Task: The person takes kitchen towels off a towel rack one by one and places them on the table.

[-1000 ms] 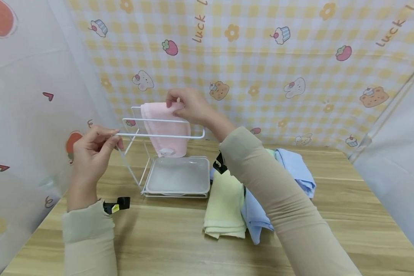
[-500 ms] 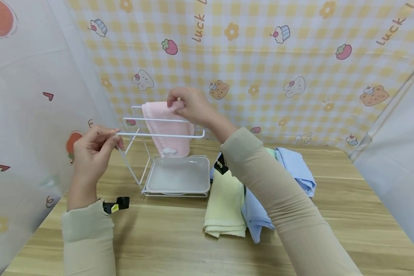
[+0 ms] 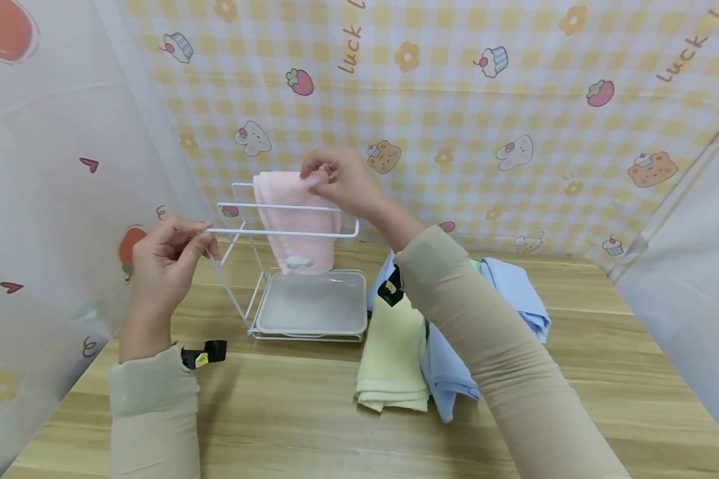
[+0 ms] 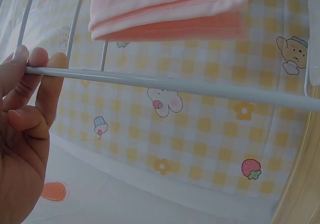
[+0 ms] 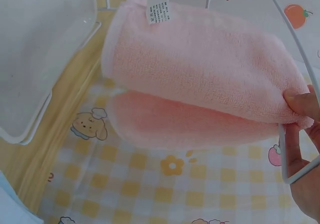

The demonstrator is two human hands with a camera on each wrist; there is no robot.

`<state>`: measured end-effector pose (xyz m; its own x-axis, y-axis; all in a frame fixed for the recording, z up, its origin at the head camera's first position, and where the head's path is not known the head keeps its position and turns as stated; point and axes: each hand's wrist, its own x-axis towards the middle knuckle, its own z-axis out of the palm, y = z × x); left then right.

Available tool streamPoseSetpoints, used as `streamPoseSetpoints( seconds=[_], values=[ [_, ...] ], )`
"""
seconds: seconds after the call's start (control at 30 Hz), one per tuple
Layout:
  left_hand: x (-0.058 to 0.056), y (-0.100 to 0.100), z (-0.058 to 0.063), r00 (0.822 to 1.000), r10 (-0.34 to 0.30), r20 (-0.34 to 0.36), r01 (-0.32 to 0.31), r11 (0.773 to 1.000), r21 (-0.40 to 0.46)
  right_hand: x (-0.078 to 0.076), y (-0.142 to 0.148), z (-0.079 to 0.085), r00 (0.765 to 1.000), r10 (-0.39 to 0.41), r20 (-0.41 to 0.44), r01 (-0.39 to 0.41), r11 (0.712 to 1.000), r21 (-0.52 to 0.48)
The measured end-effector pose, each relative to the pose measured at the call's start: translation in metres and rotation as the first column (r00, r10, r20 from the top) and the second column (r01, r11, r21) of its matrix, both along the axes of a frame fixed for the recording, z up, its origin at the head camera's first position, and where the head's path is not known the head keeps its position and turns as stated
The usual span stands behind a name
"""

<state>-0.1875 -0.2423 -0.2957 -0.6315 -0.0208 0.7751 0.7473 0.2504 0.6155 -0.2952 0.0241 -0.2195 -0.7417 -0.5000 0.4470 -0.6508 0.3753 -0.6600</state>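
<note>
A pink towel (image 3: 293, 189) hangs draped over the back bar of a white wire rack (image 3: 287, 233). My right hand (image 3: 353, 186) pinches its top edge near the right end of that bar. In the right wrist view the towel (image 5: 190, 59) shows a small white label (image 5: 159, 8), and its two hanging layers stand apart. My left hand (image 3: 164, 266) holds the rack's front left corner between thumb and fingers. Seen from the left wrist, the front bar (image 4: 175, 84) runs out from that hand (image 4: 25, 144).
A pale tray (image 3: 311, 303) sits in the rack's base. To its right on the wooden table (image 3: 287, 412) lie a folded yellow towel (image 3: 392, 359) and blue towels (image 3: 515, 293), partly behind my right forearm. A yellow checked cloth (image 3: 431, 120) covers the back wall.
My right hand has drawn the pink towel slightly to the right along the back bar. My left hand keeps its hold on the rack corner. The head view has shifted a little.
</note>
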Motion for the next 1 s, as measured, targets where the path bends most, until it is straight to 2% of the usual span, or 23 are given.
streamPoseSetpoints(
  seconds=[0.23,0.53,0.77,1.0],
  values=[
    [-0.002,0.001,-0.001,0.999,-0.031,-0.024,0.031,1.000,-0.002,0.000,0.003,-0.001,0.996,-0.055,0.070,0.057,0.998,-0.034],
    [0.000,-0.003,0.000,1.000,0.012,-0.013,-0.012,1.000,-0.005,0.000,0.010,0.001,0.993,-0.057,0.102,0.072,0.987,-0.143],
    [0.001,-0.003,-0.001,0.999,0.048,-0.008,-0.048,0.998,-0.027,0.002,0.021,-0.002,0.995,-0.067,0.072,0.079,0.979,-0.189],
    [-0.002,-0.003,-0.002,0.999,0.035,-0.013,-0.036,0.999,-0.022,0.004,0.034,-0.002,0.995,-0.082,0.051,0.092,0.969,-0.230]
  ],
)
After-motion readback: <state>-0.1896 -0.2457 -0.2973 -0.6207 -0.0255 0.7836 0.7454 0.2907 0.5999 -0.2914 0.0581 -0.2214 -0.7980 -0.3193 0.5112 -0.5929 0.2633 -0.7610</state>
